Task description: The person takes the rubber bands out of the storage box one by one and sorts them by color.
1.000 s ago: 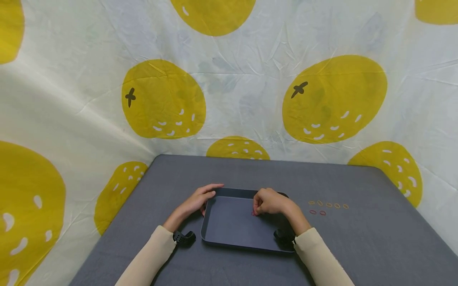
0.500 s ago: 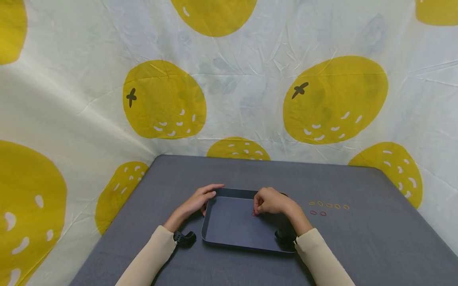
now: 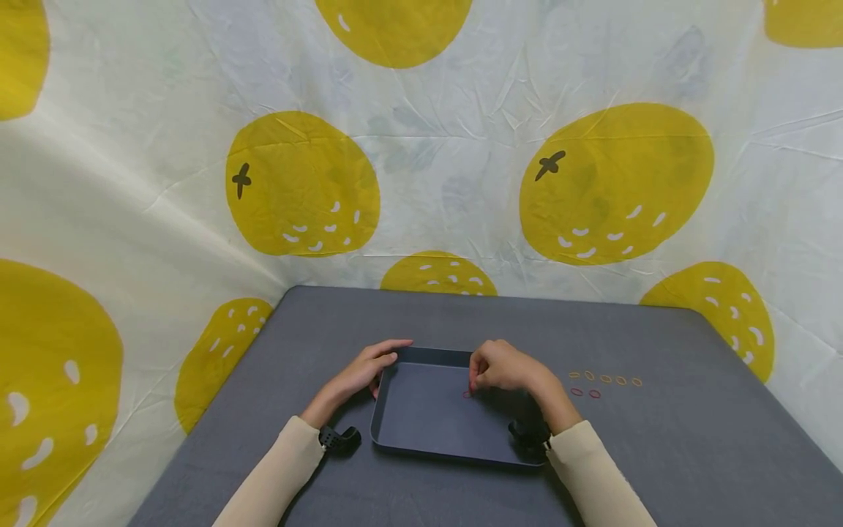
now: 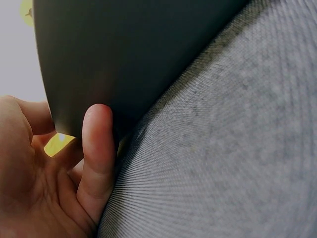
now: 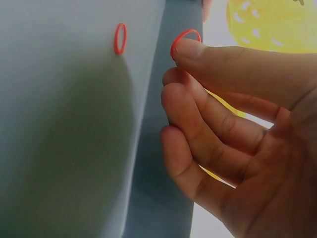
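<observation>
A dark grey rectangular tray point(image 3: 428, 421) lies on the table in the head view. My left hand point(image 3: 358, 372) grips its far left corner; in the left wrist view a fingertip point(image 4: 97, 129) presses the outer wall point(image 4: 129, 54) and another digit reaches the rim. Above the tray's right part, my right hand point(image 3: 503, 366) pinches a red rubber band point(image 5: 186, 35) between thumb and fingertips. Another red rubber band point(image 5: 120, 38) rests on the tray floor nearby. The other fingers of the right hand are bent and hold nothing visible.
Right of the tray, several orange-yellow rubber bands point(image 3: 606, 378) lie in a row on the grey table point(image 3: 691, 432). Two red rubber bands point(image 3: 595, 394) lie just in front of them. A white curtain point(image 3: 448, 183) with yellow fruit prints hangs behind the table.
My right hand has risen slightly and shifted a little to the right, away from the red rubber band on the tray floor. The left hand and the tray stay where they were.
</observation>
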Available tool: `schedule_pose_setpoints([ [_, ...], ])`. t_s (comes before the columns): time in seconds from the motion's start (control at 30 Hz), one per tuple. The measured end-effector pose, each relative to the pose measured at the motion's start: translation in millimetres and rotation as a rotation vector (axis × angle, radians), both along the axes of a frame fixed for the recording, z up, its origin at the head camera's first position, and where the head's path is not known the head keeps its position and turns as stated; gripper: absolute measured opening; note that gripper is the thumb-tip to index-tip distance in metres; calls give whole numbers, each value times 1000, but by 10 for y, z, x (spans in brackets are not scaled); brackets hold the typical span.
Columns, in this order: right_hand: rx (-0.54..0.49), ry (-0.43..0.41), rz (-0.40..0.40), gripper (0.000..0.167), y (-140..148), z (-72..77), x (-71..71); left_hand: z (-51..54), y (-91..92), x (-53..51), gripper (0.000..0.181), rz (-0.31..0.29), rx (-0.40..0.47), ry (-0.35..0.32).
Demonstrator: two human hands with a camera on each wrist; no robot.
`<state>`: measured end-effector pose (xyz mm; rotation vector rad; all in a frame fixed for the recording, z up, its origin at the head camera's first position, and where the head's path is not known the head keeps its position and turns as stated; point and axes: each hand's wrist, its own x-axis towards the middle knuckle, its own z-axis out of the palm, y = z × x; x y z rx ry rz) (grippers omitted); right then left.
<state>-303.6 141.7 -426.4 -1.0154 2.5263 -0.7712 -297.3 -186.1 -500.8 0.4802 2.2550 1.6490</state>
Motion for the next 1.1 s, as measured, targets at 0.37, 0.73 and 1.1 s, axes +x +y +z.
schedule_pose_setpoints([
  [0.37,4,6,-20,15,29,121,17,20,1,7,43,3,4,-9],
  [0.73,5,7,-27,15,45,229,44,-2,-14,-21,43,1,4,-14],
  [1.1,5,17,-55,16,122,288,63,9,-17,-23,43,-1,2,-9],
])
